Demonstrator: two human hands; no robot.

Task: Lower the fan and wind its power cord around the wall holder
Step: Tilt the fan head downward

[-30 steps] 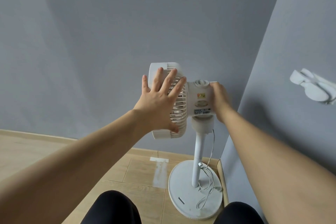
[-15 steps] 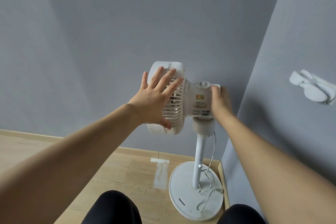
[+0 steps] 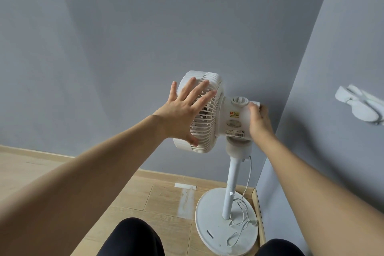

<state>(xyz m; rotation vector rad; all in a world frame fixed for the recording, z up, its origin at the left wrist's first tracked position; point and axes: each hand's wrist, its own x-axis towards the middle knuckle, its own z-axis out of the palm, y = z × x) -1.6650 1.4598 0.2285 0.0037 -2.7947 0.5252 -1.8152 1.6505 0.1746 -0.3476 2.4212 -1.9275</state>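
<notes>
Fan (image 3: 209,114) head tilted back since earlier. Lowering step judged in hand; a downward push is called for. Grille pressed by flat left hand (image 3: 182,114); motor housing gripped by right hand (image 3: 259,122). Cord (image 3: 242,212) left on base; holder (image 3: 361,104) unused.

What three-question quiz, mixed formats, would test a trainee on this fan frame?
1. True or false: the power cord is already wound on the wall holder.
2. The left hand lies on the fan's: A grille, B base, C pole.
3. Fill in: the right hand holds the ____ housing.

Key: 1 false, it lies loose on the base; 2 A; 3 motor.
</notes>
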